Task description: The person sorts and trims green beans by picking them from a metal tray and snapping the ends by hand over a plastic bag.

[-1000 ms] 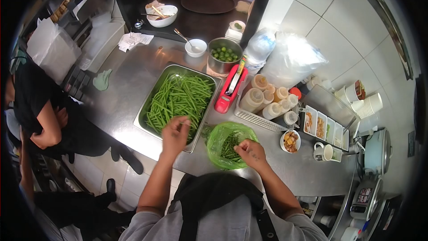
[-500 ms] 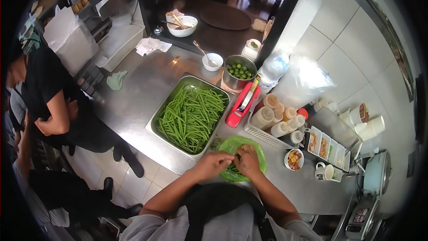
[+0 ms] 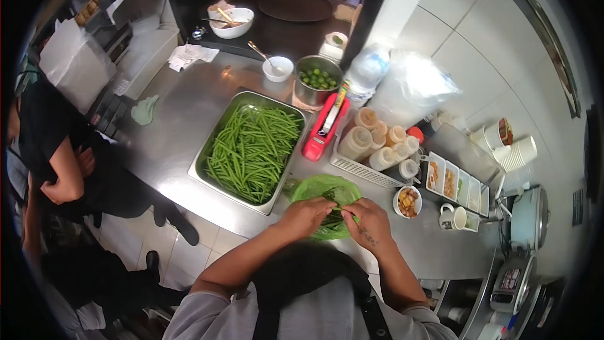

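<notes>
My left hand (image 3: 306, 216) and my right hand (image 3: 367, 221) are close together over a green plastic bag (image 3: 304, 191). Both hands have their fingertips pinched, and a thin green bean (image 3: 337, 209) appears to span the small gap between them. A green tip also shows by the right fingers. Inside the bag lie darker green pieces, partly hidden by my hands. Just beyond, to the left, a deep steel tray (image 3: 200, 162) holds a heap of long green beans (image 3: 255, 148).
A red tape dispenser (image 3: 325, 127), a pot of green limes (image 3: 318, 80) and a white basket of sauce bottles (image 3: 371, 170) stand beyond the bag. To the right are a bowl of chopped food (image 3: 408, 202) and a mug (image 3: 452, 216). A person (image 3: 53, 145) stands at left.
The camera view has shifted, so the counter items appear further left and higher. My hands have drawn slightly apart, the right one moving rightward, and a bean now shows between them.
</notes>
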### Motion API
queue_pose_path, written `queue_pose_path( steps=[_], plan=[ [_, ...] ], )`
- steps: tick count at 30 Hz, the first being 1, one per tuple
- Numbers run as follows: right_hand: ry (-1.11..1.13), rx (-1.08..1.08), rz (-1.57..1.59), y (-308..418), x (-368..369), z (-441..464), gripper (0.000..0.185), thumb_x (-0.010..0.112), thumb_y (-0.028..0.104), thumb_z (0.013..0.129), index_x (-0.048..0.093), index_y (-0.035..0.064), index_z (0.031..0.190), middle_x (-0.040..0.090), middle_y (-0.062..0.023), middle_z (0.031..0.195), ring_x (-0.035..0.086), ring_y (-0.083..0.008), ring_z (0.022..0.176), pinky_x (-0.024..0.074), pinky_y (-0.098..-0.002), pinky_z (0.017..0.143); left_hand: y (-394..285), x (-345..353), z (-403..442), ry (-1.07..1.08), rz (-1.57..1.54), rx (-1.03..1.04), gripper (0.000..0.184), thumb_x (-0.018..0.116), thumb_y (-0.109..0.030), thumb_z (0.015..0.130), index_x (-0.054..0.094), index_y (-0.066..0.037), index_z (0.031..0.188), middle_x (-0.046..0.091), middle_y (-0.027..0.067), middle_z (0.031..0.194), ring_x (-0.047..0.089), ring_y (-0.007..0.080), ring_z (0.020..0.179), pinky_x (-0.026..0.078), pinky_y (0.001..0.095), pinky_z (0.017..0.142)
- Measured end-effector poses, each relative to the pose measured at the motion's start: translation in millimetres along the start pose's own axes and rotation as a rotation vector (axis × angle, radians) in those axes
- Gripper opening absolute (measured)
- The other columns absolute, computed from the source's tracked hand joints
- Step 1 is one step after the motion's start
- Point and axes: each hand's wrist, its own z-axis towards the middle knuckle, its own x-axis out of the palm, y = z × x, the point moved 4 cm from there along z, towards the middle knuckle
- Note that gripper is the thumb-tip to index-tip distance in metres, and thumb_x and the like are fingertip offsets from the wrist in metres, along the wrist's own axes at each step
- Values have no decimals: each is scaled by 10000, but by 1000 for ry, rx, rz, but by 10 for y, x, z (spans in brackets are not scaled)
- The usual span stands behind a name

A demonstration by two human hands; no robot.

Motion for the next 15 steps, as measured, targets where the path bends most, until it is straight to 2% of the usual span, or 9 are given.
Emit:
queue_pose_path(
  steps=[4, 7, 8, 9, 10, 12, 13, 14, 15],
  plan=[
    [63, -67, -93, -2, -61, 23, 48, 683, 92, 756, 674, 51, 779, 622, -92, 773, 614, -289, 734, 500, -399, 633, -107, -42, 60, 89, 67, 29, 194, 605, -80, 907, 665, -37, 1086, 664, 136, 947, 646, 330, 778, 526, 381, 671],
    [-12, -93, -104, -54, -17, 19, 42, 674, 56, 719, 658, 46, 757, 623, -92, 764, 608, -293, 708, 501, -383, 612, -88, 27, 60, 22, 83, 68, 182, 590, -78, 926, 658, -13, 1082, 684, 142, 960, 674, 279, 799, 531, 355, 675],
    [-138, -82, 10, -102, 5, 7, 33, 666, 44, 739, 659, 39, 770, 622, -92, 758, 606, -272, 691, 496, -355, 622, -100, 64, 64, 25, 78, 73, 182, 590, -78, 926, 658, -13, 1082, 684, 142, 960, 674, 279, 799, 531, 355, 675],
    [-263, -72, 126, -147, 18, -8, 25, 657, 32, 759, 660, 31, 783, 621, -93, 752, 604, -252, 673, 491, -327, 633, -71, 94, 59, 9, -82, -30, 184, 574, -80, 942, 651, -1, 1089, 694, 136, 972, 679, 245, 809, 532, 339, 679],
    [-263, -71, 123, -171, 64, -5, 25, 657, 32, 759, 660, 31, 783, 621, -93, 752, 604, -252, 673, 491, -327, 633, -37, 123, 47, -8, -241, -135, 188, 558, -82, 958, 643, 12, 1097, 704, 131, 984, 684, 211, 819, 534, 324, 682],
    [-476, 205, 436, -337, 69, -31, 37, 646, -4, 782, 655, 31, 770, 633, -84, 731, 601, -171, 643, 475, -275, 605, -10, 179, 23, -17, -308, -173, 180, 539, -79, 970, 622, 9, 1104, 704, 127, 1002, 669, 181, 784, 526, 306, 660],
    [-472, 205, 437, -344, 56, -9, 37, 646, -4, 782, 655, 31, 770, 633, -84, 731, 601, -171, 643, 475, -275, 605, 8, 195, 5, -25, -373, -213, 172, 520, -75, 982, 600, 5, 1111, 704, 123, 1020, 655, 152, 749, 517, 289, 638],
    [-477, 349, 637, -425, 55, 15, 37, 645, 6, 802, 651, 23, 770, 633, -82, 731, 590, -141, 650, 465, -265, 603, 18, 189, -5, -26, -374, -217, 172, 520, -75, 982, 600, 5, 1111, 704, 123, 1020, 655, 152, 749, 517, 289, 638],
    [-481, 493, 837, -502, 71, 16, 52, 644, 15, 823, 648, 15, 771, 634, -80, 731, 579, -110, 657, 456, -255, 602, 67, 168, -6, -66, -636, -297, 154, 505, -89, 993, 574, -17, 1111, 699, 134, 1030, 637, 146, 707, 505, 279, 613]
  ],
)
